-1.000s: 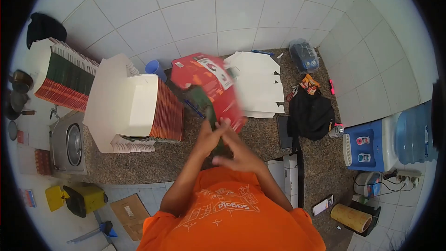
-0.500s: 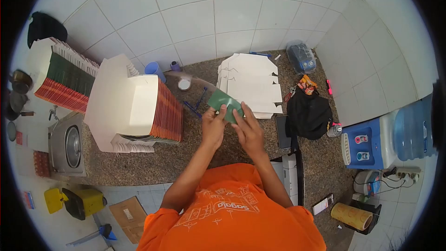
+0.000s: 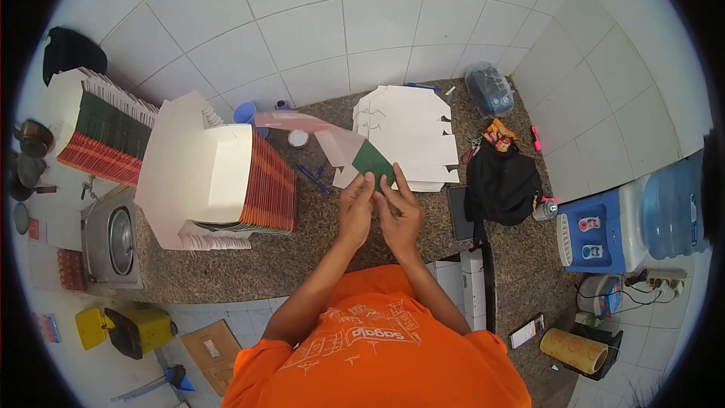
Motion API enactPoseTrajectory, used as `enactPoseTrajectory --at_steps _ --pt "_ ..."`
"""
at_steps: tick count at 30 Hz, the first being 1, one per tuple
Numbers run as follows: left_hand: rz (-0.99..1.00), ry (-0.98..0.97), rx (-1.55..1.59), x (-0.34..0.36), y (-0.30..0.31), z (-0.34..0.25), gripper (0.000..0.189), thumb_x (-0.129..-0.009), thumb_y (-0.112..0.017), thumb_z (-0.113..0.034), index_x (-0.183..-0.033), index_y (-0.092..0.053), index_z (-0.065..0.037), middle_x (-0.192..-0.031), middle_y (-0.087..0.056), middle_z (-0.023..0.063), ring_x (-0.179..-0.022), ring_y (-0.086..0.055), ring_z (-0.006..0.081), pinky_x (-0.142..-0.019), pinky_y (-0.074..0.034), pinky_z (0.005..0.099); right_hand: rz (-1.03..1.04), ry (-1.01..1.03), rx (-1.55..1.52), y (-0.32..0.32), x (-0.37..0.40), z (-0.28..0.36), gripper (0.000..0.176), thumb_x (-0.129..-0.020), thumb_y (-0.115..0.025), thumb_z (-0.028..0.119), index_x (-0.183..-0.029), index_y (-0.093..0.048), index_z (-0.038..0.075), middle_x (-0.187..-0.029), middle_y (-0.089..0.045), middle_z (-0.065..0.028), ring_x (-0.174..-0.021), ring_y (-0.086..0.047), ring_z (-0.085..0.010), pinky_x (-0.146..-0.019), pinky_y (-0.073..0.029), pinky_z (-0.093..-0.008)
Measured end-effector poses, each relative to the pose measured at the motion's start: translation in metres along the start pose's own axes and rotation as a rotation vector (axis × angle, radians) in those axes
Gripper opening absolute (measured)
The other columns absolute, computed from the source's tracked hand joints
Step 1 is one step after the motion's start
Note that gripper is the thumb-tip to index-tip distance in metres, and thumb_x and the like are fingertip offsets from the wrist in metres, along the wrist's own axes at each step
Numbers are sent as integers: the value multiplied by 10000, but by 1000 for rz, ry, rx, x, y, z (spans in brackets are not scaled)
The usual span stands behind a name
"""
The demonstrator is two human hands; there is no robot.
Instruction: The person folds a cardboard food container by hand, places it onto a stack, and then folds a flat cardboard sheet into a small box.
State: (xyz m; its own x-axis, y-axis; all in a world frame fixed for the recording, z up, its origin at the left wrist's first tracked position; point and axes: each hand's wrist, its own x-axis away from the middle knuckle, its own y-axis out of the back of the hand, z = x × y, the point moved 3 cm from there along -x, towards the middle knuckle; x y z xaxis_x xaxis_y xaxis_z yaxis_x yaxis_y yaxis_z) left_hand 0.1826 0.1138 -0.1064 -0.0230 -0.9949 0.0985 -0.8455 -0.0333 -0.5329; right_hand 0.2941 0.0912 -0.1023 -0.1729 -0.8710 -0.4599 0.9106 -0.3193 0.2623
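My left hand (image 3: 355, 211) and my right hand (image 3: 400, 215) are together over the granite counter (image 3: 302, 249), both pinching the near green flap of a flat carton blank (image 3: 343, 147). The blank is white inside with a green and red print, and it stretches away to the upper left, tilted and edge-on. Just beyond it lies a stack of white flat blanks (image 3: 408, 136).
A pile of nested folded cartons (image 3: 219, 177) stands at the left, with another row (image 3: 102, 125) farther left. A black bag (image 3: 502, 185), a phone (image 3: 461, 211), a blue cup (image 3: 245, 113), pens (image 3: 311, 177) and a small lid (image 3: 299, 138) lie on the counter. A water dispenser (image 3: 627, 223) stands at the right.
The carton blank went from spread open with its red face showing to nearly edge-on with its white inside showing. Both hands moved forward, away from my body, and now pinch its green flap.
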Motion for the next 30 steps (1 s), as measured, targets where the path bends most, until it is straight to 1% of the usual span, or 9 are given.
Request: enactPoseTrajectory --at_steps 4,7,13,15,18,22,24,27,30 --pt "32 -70 -288 8 5 -18 294 -1102 -514 -251 -1183 -672 -16 -948 -661 -24 -814 -553 37 -694 -447 221 -6 -22 -169 8 -7 -2 261 -977 -675 132 -1196 -731 1 -1242 -655 -170 -921 -725 -216 -776 -579 -284" --pt "87 -100 -598 28 11 -29 305 -1090 -528 -225 -1194 -666 27 -908 -684 9 -788 -561 34 -676 -464 238 -59 -432 -499 29 -24 1 313 -1023 -628 249 -1224 -697 20 -872 -524 -15 -685 -521 -100 -604 -465 -264" --pt "212 12 -827 50 25 -41 311 -1089 -487 -184 -1313 -591 6 -880 -681 63 -793 -610 98 -729 -490 297 472 -369 -263 43 -9 -19 264 -942 -748 203 -1171 -761 72 -811 -513 36 -730 -460 -75 -639 -385 -246" --pt "236 17 -1135 54 26 -43 372 -1065 -453 -145 -1415 -476 -20 -900 -700 226 -836 -717 353 -767 -524 426 723 -367 -291 43 -5 -1 323 -858 -836 192 -1159 -777 91 -798 -476 45 -756 -450 -77 -666 -390 -262" --pt "284 91 -1079 52 22 -52 416 -1053 -444 -124 -1461 -399 -55 -874 -666 268 -862 -675 466 -797 -504 494 541 -508 -190 40 -2 -11 361 -837 -859 262 -1149 -779 97 -879 -562 11 -741 -482 -87 -648 -409 -258" --pt "274 -28 -1047 52 34 -43 424 -1050 -449 -121 -1466 -393 -63 -843 -660 248 -833 -679 442 -776 -499 485 758 -484 -363 37 0 3 346 -843 -851 228 -1133 -766 59 -856 -512 9 -740 -488 -97 -635 -410 -257" --pt "348 32 -1111 51 31 -51 415 -1074 -428 -126 -1486 -384 -91 -762 -590 141 -688 -609 272 -694 -461 382 618 -586 -297 29 5 0 329 -847 -844 209 -1130 -767 62 -846 -500 14 -743 -485 -100 -642 -412 -260" --pt "357 15 -980 47 23 -66 433 -1039 -449 -92 -1467 -384 -78 -832 -646 239 -817 -688 407 -747 -497 455 562 -502 -273 22 10 0 298 -857 -830 179 -1124 -767 63 -833 -484 20 -743 -477 -102 -652 -413 -265" --pt "368 104 -1164 46 17 -78 450 -1032 -465 -77 -1475 -386 -87 -795 -628 209 -740 -671 356 -702 -485 432 525 -335 -287 17 7 7 275 -872 -815 166 -1121 -769 60 -828 -482 22 -749 -474 -97 -663 -410 -264"
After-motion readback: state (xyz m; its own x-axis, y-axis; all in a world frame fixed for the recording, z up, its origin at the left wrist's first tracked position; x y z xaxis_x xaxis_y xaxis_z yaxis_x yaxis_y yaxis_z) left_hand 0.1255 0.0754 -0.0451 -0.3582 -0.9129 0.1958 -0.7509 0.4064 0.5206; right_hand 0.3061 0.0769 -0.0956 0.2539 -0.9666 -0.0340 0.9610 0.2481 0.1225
